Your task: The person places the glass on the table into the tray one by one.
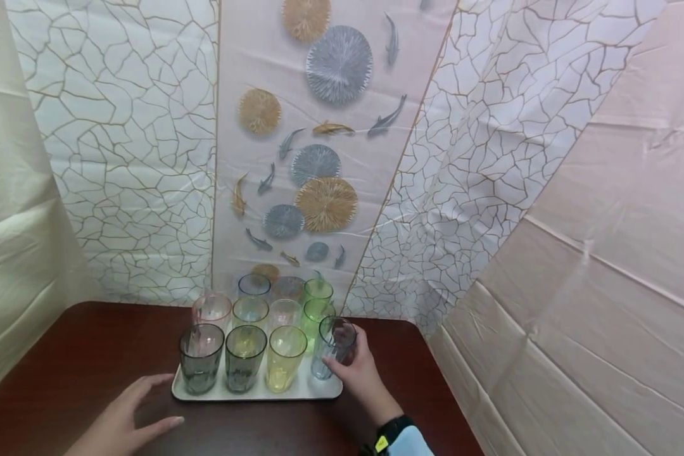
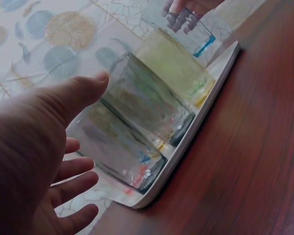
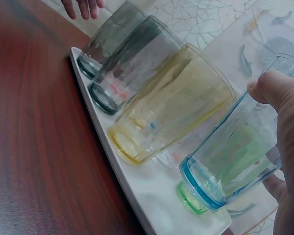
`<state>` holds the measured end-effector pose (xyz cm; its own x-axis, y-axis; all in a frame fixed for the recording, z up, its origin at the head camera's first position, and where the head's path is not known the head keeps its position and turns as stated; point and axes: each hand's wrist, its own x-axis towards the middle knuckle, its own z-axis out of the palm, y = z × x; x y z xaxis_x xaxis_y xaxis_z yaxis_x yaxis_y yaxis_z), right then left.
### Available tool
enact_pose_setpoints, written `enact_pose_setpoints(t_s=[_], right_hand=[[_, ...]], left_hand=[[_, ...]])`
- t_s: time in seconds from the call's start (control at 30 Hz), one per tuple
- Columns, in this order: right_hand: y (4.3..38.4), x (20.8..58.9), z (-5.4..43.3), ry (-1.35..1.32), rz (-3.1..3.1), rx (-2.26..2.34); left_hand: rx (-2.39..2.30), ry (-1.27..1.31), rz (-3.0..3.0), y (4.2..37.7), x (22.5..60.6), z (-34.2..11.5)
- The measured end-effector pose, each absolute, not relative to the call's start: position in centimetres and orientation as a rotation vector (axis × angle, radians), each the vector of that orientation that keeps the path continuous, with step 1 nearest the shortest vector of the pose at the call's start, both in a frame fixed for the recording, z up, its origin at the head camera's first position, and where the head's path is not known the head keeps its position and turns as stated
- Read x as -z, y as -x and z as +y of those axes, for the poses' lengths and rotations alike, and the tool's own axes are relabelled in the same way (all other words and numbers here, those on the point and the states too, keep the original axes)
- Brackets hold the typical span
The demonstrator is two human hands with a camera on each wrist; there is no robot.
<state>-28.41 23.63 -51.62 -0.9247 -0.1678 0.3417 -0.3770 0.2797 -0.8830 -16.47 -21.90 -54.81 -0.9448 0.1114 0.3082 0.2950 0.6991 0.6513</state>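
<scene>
A clear blue drinking glass point(image 1: 326, 367) is in my right hand point(image 1: 366, 379), with the thumb and fingers curled around its side. It is over the front right corner of a white tray point(image 3: 159, 208); whether its base touches the tray I cannot tell. Left of it along the tray's front stand a yellow glass point(image 1: 285, 364) and two dark grey glasses, one in the middle point(image 1: 244, 367) and one at the left corner point(image 1: 199, 370). My left hand point(image 1: 126, 415) holds nothing, its fingers spread and thumb apart, beside the tray's front left corner.
Behind the front row stand a pink glass point(image 1: 211, 310), a clear glass point(image 1: 285, 315), green glasses point(image 1: 317, 291) and a blue-rimmed glass point(image 1: 254, 286), partly hidden. The tray rests on a dark red-brown table point(image 1: 114, 342). A patterned cloth point(image 1: 330, 158) hangs behind.
</scene>
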Motion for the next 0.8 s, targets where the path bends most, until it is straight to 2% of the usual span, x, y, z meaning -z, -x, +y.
enact_pose_setpoints(t_s=[0.2, 0.8], right_hand=[[29.2, 52.7, 23.1, -0.537, -2.337, -1.765], [29.6, 55.2, 22.7, -0.533, -2.368, -1.692]], left_hand=[[0.967, 0.330, -2.605, 16.6, 55.4, -22.3], [1.105, 0.233, -2.822, 16.8, 54.5, -22.4]])
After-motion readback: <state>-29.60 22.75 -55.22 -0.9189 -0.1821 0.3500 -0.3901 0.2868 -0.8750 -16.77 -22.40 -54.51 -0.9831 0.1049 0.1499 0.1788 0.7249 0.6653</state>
